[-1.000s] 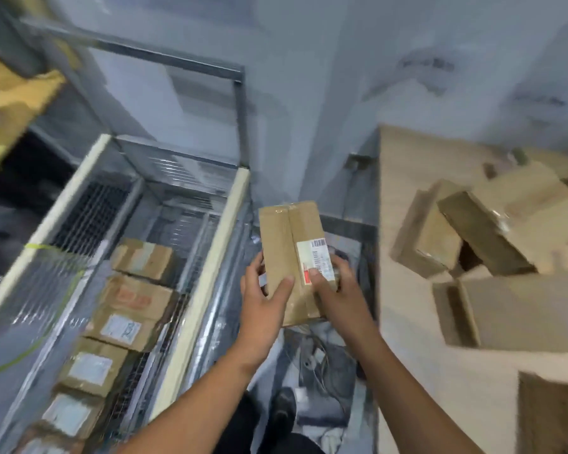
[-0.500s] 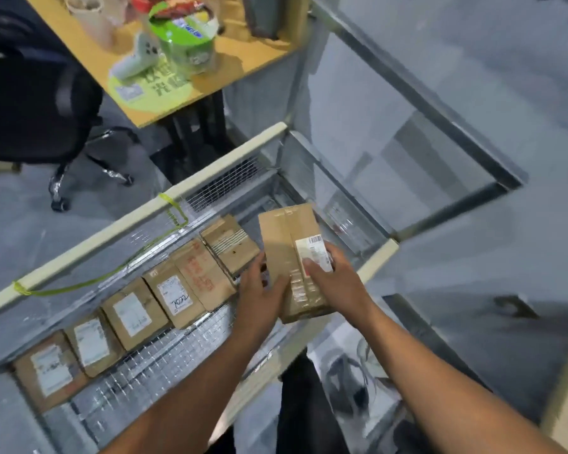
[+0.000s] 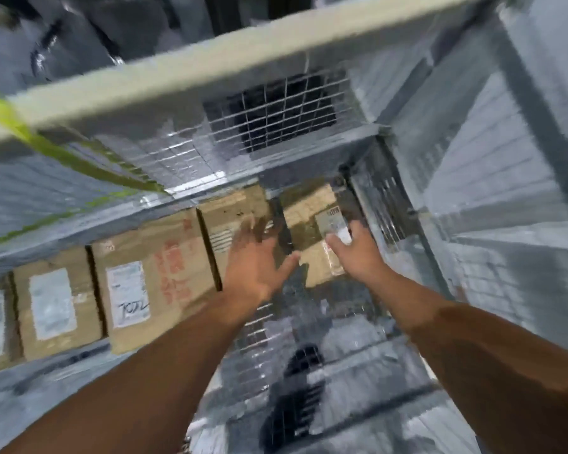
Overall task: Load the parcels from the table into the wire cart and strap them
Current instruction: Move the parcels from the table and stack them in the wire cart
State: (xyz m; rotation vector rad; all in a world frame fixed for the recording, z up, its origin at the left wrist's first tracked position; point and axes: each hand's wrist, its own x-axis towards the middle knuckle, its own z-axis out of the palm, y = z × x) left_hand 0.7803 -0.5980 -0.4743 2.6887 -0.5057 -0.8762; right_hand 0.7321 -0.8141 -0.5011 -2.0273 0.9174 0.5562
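The small brown cardboard parcel with the white label [image 3: 309,224] sat in the far right corner of the grey wire-mesh cart [image 3: 276,116], ending the row of taped cardboard boxes [image 3: 154,270] along the back wall. They were packed tight so a strap could hold them, I'd guess. The left hand [image 3: 256,263] was spread wide over the gap beside it, holding nothing. The right hand [image 3: 358,253] rested on the label end, too blurry to tell if it was gripping or just pressing. The yellow-green strap [image 3: 79,158] hung off the cream top rail [image 3: 210,70], not used yet.
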